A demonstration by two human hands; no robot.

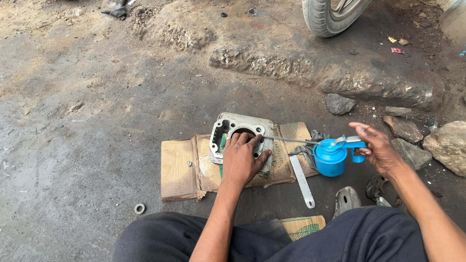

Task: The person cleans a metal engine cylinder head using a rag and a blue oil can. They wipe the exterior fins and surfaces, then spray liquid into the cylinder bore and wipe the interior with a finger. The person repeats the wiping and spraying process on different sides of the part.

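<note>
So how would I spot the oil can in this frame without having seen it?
Find the flattened cardboard on the dirt ground. Just off its right edge sits the oil can, gripped by the right hand. It is the only bright blue thing, with a thin metal spout reaching left.

Open ground to the left, clutter to the right

Left of the left hand [241, 157] the dirt floor [87, 145] lies bare but for a small ring [140, 208] near the knee. Between the hands, the blue oil can [331, 157], its thin spout [289, 140] and a saw blade [302, 180] block the way. Rocks [412, 140] crowd just beyond the right hand [376, 148], a metal part [346, 200] lies below it, and a tyre [330, 17] stands well ahead.
</note>
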